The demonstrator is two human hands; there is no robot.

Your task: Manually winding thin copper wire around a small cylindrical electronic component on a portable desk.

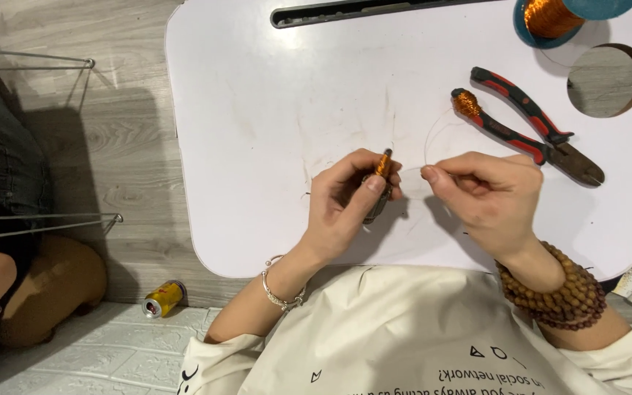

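Pinching a small dark rod wound with copper-orange wire (382, 175), the left hand (345, 208) closes around it with thumb and fingers, the wound tip pointing up and away from the person. Just beside it, the right hand (488, 194) is closed too — thumb and forefinger nip a thin strand of wire (427, 139) that arcs up over the white plastic surface (257, 110). Both hands hover low over the near middle of that surface. Beyond the right hand lie red-and-black handled pliers (532, 128), one handle tip wrapped in orange wire. Farther off, at the top right corner, stands a teal spool of copper-orange wire (550, 18) — near a round hole (605, 80) in the surface.
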